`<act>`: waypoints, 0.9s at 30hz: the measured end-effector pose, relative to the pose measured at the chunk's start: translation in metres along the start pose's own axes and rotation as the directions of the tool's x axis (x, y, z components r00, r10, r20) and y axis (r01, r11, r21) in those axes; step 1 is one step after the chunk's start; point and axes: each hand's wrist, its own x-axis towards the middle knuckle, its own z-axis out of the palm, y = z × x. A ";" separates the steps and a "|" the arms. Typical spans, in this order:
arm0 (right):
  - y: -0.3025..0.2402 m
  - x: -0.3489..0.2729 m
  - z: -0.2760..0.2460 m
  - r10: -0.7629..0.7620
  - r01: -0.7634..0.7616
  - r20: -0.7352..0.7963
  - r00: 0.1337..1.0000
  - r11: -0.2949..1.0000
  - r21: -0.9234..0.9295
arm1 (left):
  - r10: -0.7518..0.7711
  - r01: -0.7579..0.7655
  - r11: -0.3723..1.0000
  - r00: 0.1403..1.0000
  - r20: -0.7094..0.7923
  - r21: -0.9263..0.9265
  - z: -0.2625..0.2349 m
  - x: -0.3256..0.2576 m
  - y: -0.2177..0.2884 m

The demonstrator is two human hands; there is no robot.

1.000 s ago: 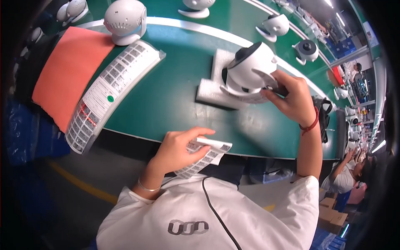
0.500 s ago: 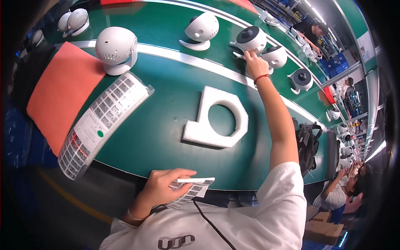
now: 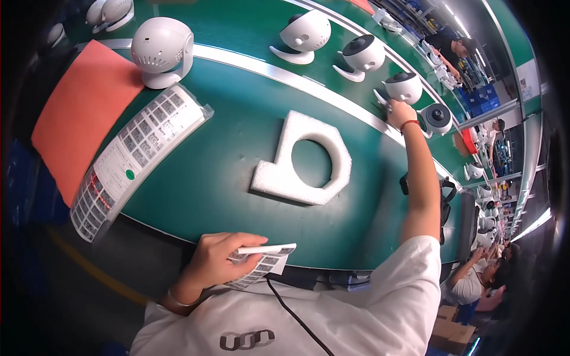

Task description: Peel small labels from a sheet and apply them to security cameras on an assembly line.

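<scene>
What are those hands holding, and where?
Left hand: the folded label sheet, by its left end. Right hand: by the base of a white camera; whether it grips can't be told.

Place identified as factory floor, electronics assembly line. Like white ball-shaped cameras [image 3: 365,56] spaced in row along green conveyor strip [image 3: 231,26], edged by metal rail [image 3: 249,63]. Green workbench [image 3: 225,196] set alongside; cut-out white foam block [image 3: 270,178] and printed label sheet [image 3: 142,139] laid on it. White-shirted co-worker [image 3: 469,286] seen farther down line; dark-shirted one across strip. Blue bins [image 3: 484,98] and cardboard boxes [image 3: 449,335] kept nearby. Floor marked with yellow stripe [image 3: 113,285]; area lit by tube lights [image 3: 533,227].
</scene>
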 end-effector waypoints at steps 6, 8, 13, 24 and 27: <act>0.001 -0.063 -0.051 -0.119 0.144 -0.264 0.957 0.987 0.076 | -0.028 0.027 0.999 0.999 -0.044 -0.038 0.001 -0.001 0.000; 0.002 -0.087 -0.074 -0.063 0.163 -0.438 0.897 0.967 0.194 | -0.068 0.065 0.997 0.995 -0.067 -0.036 0.004 0.000 0.003; 0.025 -0.081 -0.073 0.046 -0.007 -0.221 0.974 0.984 0.176 | -0.170 0.169 0.985 0.984 -0.056 -0.026 0.006 0.009 0.005; 0.147 -0.076 -0.027 0.688 -0.553 -0.365 0.628 0.724 0.413 | -0.252 0.252 0.967 0.968 -0.010 0.031 0.004 0.004 0.013; 0.213 -0.088 0.007 0.566 -0.461 -0.167 0.808 0.782 0.419 | -0.257 0.257 0.966 0.966 -0.019 0.039 0.007 0.006 0.011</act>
